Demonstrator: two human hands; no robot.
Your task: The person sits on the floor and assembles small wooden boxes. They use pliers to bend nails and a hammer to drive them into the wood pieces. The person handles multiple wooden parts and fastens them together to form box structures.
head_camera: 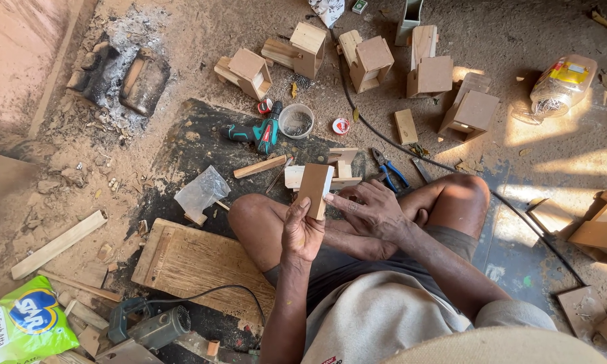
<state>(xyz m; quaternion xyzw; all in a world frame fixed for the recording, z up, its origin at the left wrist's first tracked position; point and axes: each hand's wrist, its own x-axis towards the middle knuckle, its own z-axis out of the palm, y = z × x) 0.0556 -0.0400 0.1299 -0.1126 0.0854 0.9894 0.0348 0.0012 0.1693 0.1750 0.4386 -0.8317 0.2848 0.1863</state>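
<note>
Closely framed from above, we see a seated person with legs crossed on a dirt floor, holding a small flat wooden board (315,191) upright in front of the knees. The left hand (301,229) is wrapped around the board's lower end, fingers closed on it. The right hand (369,209) lies spread and open against the board's right edge, fingertips touching it — it grips nothing.

Just beyond the board, partly hidden behind it, sits a half-built wooden piece (337,172) of pale strips. To its right lie blue-handled pliers (388,170); to its left, a loose wooden strip (260,166) and a crumpled clear plastic bag (201,191). Further out we find a teal cordless drill (260,133), a small round tub of screws (296,120) and a roll of tape (340,126).

Along the far side stand several small wooden boxes (371,62), well apart from the hands. A black cable (398,145) runs across the floor past the right knee. Near the left knee lies a wide wooden plank (196,266), and beside it a grey power tool (148,328) and a green-and-yellow bag (24,325).
</note>
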